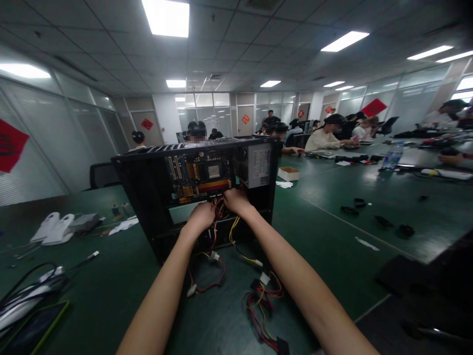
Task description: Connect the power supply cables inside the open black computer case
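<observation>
An open black computer case (pixel 142 197) stands on the green table in front of me. Inside it are a motherboard (pixel 183 172) and, at the upper right, a power supply (pixel 259 165). My left hand (pixel 204 216) and my right hand (pixel 236 201) meet at the lower edge of the motherboard, fingers closed around a bundle of power cables (pixel 220 209). The fingertips are partly hidden. Red, yellow and black leads with white connectors (pixel 214 256) trail out of the case onto the table, and a black connector (pixel 283 345) lies nearest me.
Left of the case lie white gloves (pixel 55 228), a grey box (pixel 83 223), and a power strip with cables (pixel 27 301). To the right are a small carton (pixel 288 173), black straps (pixel 349 210) and a water bottle (pixel 392 156). Several people sit at tables further back.
</observation>
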